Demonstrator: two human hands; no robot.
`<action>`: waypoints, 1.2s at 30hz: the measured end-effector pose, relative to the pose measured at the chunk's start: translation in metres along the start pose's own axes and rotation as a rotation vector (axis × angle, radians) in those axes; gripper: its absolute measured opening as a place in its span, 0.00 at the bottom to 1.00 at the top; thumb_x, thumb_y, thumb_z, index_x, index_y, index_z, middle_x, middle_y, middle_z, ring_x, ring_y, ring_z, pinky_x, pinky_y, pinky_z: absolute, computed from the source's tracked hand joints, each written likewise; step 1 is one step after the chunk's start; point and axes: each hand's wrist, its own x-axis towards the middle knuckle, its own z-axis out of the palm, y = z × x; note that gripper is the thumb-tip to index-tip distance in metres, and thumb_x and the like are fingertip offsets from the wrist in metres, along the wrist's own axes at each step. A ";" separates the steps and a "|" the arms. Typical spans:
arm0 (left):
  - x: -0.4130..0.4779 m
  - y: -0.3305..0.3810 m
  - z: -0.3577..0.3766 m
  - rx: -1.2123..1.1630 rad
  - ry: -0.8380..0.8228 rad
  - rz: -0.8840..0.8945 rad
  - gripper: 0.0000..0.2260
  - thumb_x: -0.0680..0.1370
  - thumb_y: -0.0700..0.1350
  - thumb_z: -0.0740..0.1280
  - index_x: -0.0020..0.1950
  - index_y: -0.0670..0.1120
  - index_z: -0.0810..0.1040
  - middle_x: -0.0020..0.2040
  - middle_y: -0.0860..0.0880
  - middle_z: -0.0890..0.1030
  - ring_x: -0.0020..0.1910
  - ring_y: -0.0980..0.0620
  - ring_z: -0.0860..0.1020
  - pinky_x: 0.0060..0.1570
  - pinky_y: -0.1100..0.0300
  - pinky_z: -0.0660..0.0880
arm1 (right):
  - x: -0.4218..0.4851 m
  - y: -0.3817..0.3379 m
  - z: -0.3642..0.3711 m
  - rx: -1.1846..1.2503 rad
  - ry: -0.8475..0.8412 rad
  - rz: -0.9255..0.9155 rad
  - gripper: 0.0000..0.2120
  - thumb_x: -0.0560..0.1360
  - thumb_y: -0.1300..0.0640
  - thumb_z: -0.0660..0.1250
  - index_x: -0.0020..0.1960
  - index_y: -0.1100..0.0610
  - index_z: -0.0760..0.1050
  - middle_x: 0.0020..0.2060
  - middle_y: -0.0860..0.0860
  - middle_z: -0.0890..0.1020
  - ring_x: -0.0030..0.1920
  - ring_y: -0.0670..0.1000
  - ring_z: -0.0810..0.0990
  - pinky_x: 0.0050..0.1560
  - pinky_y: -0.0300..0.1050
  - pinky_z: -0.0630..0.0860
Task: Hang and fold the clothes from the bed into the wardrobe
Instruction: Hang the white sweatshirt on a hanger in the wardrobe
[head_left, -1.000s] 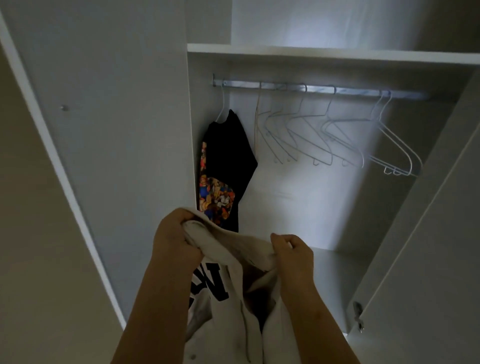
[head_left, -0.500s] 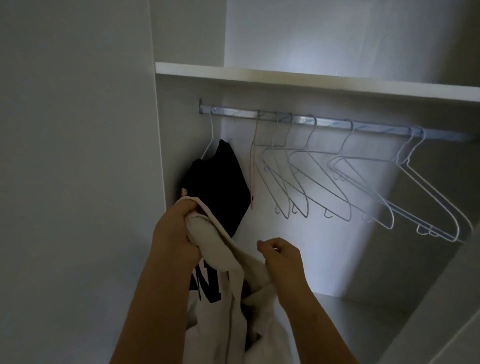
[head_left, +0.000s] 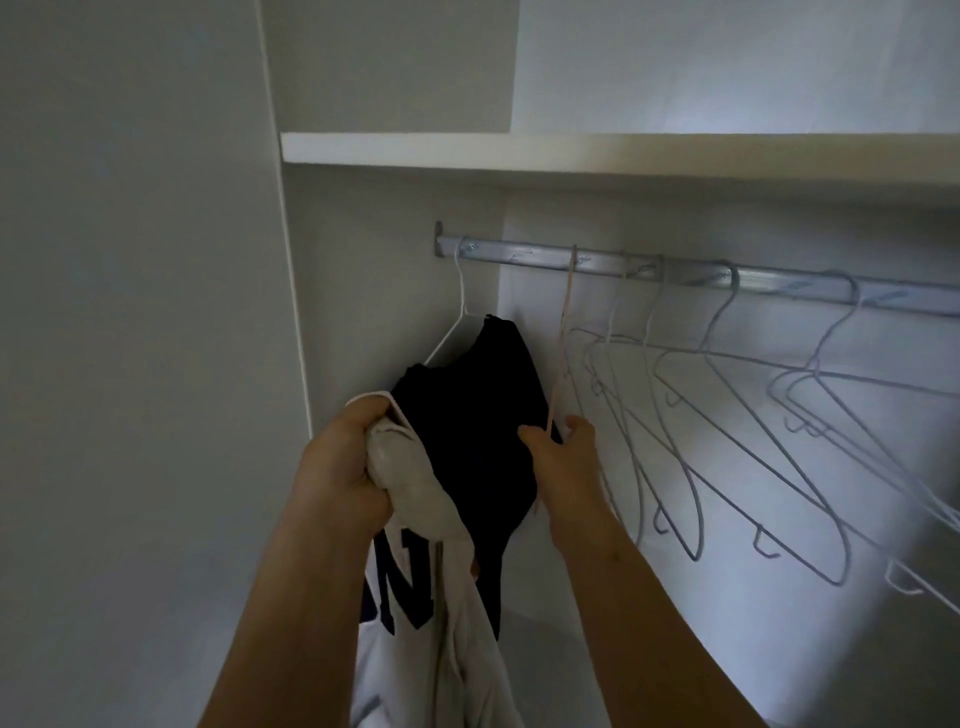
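Head view: a cream sweatshirt with dark block lettering (head_left: 415, 649) is held bunched at its upper edge by the left hand (head_left: 345, 467), whose grip is curled tight round the cloth. The rest is left hanging between the forearms, in front of the open wardrobe. The right hand (head_left: 563, 462) is raised to a pale pinkish wire hanger (head_left: 563, 332) hung on the silver metal rail (head_left: 545, 257), its grip pinched on the hanger's lower wire. Fetching a hanger is judged to be the step in hand; next the hook must be lifted off the rail and the hanger fed into the sweatshirt's neck. A black garment (head_left: 467, 415) is hung just behind both hands, and empty white wire hangers (head_left: 727, 415) are crowded alongside, so snagging is possible. A white shelf (head_left: 519, 150) is fixed above.
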 end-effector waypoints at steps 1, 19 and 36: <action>0.003 0.000 0.007 -0.032 0.007 0.004 0.17 0.81 0.45 0.57 0.67 0.37 0.71 0.35 0.45 0.80 0.43 0.47 0.79 0.57 0.54 0.68 | 0.010 0.002 0.001 0.038 -0.031 0.033 0.34 0.74 0.56 0.67 0.74 0.56 0.55 0.58 0.51 0.70 0.52 0.51 0.73 0.52 0.44 0.72; 0.062 -0.017 0.035 -0.108 0.066 0.008 0.31 0.81 0.41 0.56 0.16 0.41 0.75 0.19 0.49 0.75 0.17 0.55 0.75 0.17 0.63 0.72 | 0.074 -0.010 -0.007 0.161 -0.176 0.054 0.13 0.80 0.54 0.57 0.37 0.54 0.66 0.19 0.44 0.64 0.17 0.42 0.59 0.16 0.32 0.56; 0.014 -0.010 -0.005 0.107 0.006 -0.061 0.14 0.78 0.39 0.57 0.32 0.45 0.70 0.25 0.46 0.72 0.20 0.52 0.73 0.20 0.66 0.71 | -0.032 0.010 -0.022 0.100 -0.079 -0.099 0.20 0.76 0.58 0.66 0.29 0.55 0.61 0.17 0.44 0.65 0.17 0.41 0.62 0.19 0.33 0.59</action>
